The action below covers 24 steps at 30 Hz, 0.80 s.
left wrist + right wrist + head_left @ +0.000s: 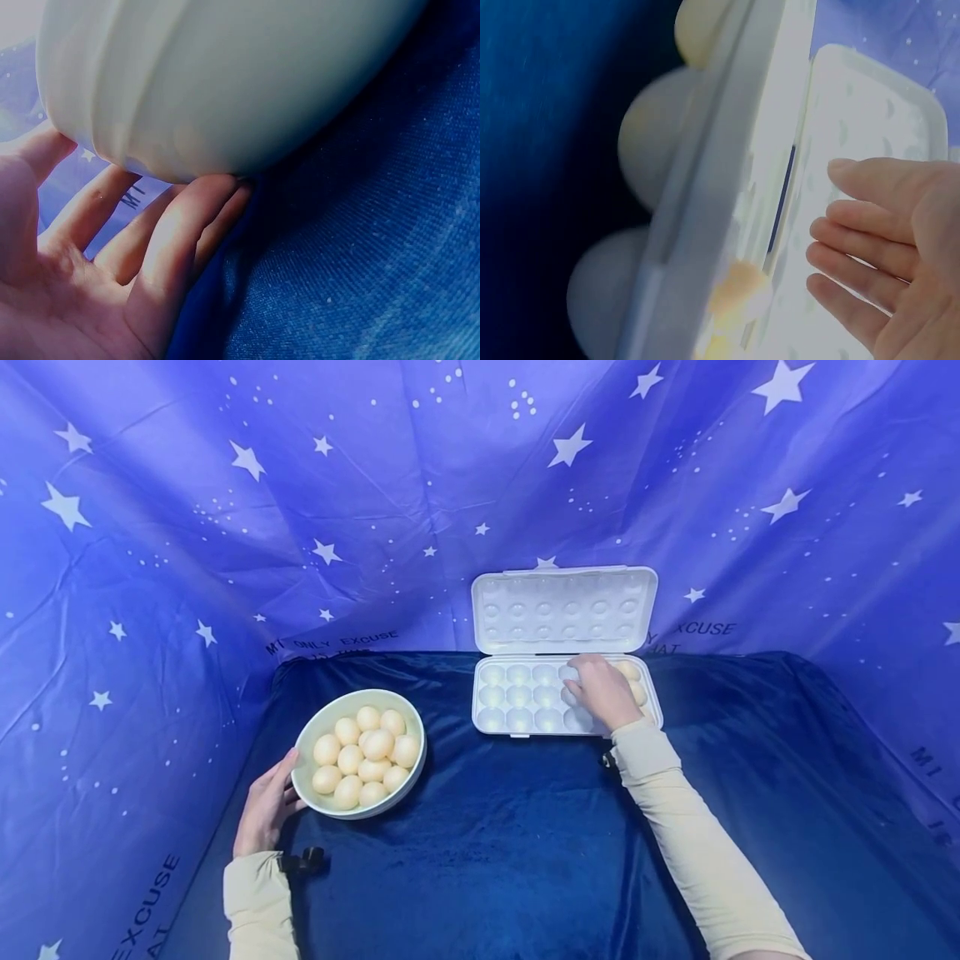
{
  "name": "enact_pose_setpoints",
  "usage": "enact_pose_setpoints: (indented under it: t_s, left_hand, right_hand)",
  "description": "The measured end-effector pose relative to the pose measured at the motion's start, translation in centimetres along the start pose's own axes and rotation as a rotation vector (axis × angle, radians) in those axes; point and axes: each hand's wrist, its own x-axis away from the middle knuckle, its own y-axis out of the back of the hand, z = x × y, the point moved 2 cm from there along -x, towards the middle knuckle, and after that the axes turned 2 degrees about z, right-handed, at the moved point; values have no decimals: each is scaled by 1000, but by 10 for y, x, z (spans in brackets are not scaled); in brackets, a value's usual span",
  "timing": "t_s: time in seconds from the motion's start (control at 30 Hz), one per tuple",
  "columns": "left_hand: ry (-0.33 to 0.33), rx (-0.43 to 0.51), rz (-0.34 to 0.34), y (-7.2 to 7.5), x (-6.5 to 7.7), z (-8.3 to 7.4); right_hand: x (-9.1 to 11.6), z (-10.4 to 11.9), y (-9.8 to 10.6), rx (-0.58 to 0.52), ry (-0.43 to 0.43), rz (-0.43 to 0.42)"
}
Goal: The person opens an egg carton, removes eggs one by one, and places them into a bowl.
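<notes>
A pale green bowl (pixel 416 777) heaped with cream-coloured eggs (pixel 377 745) stands on the left. My left hand (pixel 264 806) holds its left side; in the left wrist view the bent fingers (pixel 184 232) touch the lower outer wall, with the thumb nearer the rim. To the right lies a white egg carton (pixel 495 732), its lid (pixel 566 610) raised at the back. My right hand (pixel 603 689) is over the carton's right half, partly hiding the cups. The right wrist view shows its fingers loosely extended, holding nothing visible. A few eggs (pixel 628 671) sit in the rightmost cups.
Dark blue cloth (pixel 465 877) covers the table. Behind and at both sides hangs a blue-purple curtain (pixel 420 468) with white stars; the carton lid stands close to it. A small black device (pixel 303 861) is strapped at the left wrist.
</notes>
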Motion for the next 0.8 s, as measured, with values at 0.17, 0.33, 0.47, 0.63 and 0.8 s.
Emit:
enact_pose_setpoints:
  t_s: [0.17,0.33,0.47,0.63,0.8]
  left_hand:
    - [8,-2,-2,1,0,3]
    - [5,10,-7,1,0,4]
    - [1,7,-15,1,0,3]
    - [2,-2,-16,1,0,1]
    - [12,9,-14,1,-1,0]
  right_hand:
    - [-1,-13,0,50,-3,-7]
    - [-1,-24,0,80,15,-22]
    - [-3,-31,-1,71,34,-20]
    - [-8,-38,-1,64,63,-16]
    - [-12,-42,-1,64,57,9]
